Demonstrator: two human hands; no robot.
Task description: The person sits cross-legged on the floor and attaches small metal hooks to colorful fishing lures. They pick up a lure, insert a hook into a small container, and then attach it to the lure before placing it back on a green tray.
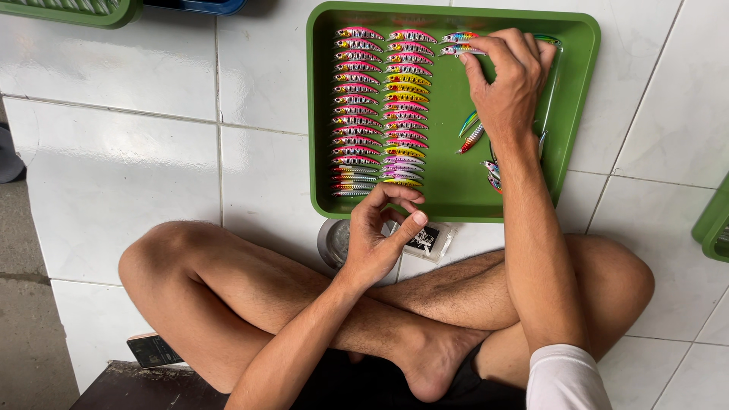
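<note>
Right hand (507,80) is stretched out over the far right part of the green tray (456,190), fingers curled down on a fishing lure (458,51) at the top of a short third column; whether it actually grips that lure, I cannot tell. Left hand (380,231) hovers just off the tray's near edge, thumb and fingertips pinched together on something too small to make out. Under that hand, on the tiled floor (152,152), sit a small clear packet (429,241) with a dark card and a round glass dish (334,241). Inside the tray, two neat columns of lures (380,106) fill the left half, pink, yellow and silver. A few loose lures (472,137) lie scattered in the tray beside the right forearm.
</note>
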